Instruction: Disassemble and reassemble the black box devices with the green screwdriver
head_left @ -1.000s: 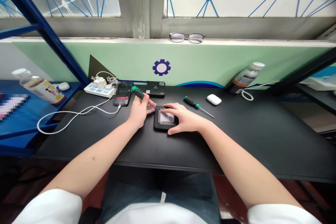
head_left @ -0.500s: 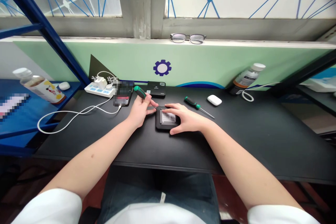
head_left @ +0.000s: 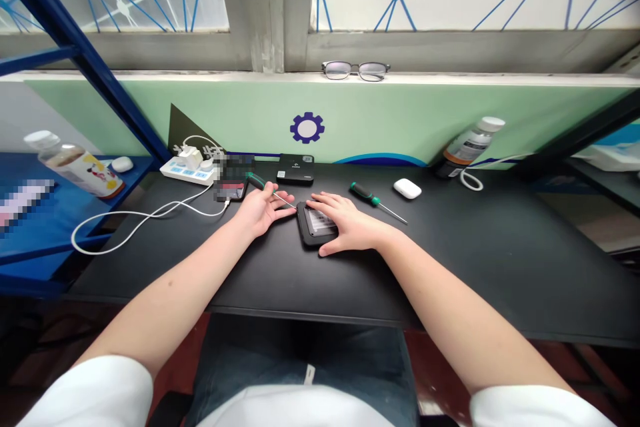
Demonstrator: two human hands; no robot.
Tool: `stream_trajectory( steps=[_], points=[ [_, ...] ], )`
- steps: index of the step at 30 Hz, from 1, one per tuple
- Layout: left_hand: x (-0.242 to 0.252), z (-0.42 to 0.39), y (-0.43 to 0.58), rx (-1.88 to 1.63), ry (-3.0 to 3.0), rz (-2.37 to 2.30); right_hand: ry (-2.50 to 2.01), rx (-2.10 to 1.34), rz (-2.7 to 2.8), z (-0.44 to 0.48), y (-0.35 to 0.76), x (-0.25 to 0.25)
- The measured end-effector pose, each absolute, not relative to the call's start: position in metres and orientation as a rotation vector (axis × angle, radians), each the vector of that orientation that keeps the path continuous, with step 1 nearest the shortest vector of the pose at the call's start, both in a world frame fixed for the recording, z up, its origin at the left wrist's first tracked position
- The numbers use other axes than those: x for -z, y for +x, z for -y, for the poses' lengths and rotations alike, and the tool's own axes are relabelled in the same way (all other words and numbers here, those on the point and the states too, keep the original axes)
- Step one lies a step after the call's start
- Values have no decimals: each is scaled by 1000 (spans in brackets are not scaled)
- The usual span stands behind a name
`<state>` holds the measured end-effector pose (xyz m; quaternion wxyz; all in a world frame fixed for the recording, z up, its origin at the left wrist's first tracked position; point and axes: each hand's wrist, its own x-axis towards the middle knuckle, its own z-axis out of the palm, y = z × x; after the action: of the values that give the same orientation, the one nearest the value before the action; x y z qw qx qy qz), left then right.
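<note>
My left hand (head_left: 260, 211) holds a screwdriver (head_left: 257, 181) with a green and black handle between thumb and index finger; its other fingers are extended. The shaft slants down to the right, its tip by the upper left edge of a flat black rectangular device (head_left: 308, 236). This device has a recessed top with a white printed label. Over its right side lies my right hand (head_left: 353, 221), thumb at the near edge and fingers across the far edge, hiding part of the label. The device lies on the black desk (head_left: 280, 277).
A second green and black screwdriver (head_left: 365, 194) and a white earbud case (head_left: 407, 189) lie to the right. Behind are a black box (head_left: 296, 169), a phone (head_left: 233, 191) on a white cable (head_left: 150, 215), and a power strip (head_left: 186, 171). A bottle (head_left: 467, 147) leans at the back right.
My left hand has moved slightly left, its fingers loosened, and the screwdriver tilts lower. The device has turned a little under my right hand.
</note>
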<state>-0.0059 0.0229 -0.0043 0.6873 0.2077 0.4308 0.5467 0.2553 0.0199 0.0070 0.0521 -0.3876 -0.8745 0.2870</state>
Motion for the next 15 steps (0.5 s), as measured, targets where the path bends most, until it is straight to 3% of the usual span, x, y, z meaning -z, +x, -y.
stream_trajectory(
  steps=[15],
  points=[
    [5, -27, -13, -1104, 546, -935, -1101, -915, 2679, -25, 264, -5]
  ],
)
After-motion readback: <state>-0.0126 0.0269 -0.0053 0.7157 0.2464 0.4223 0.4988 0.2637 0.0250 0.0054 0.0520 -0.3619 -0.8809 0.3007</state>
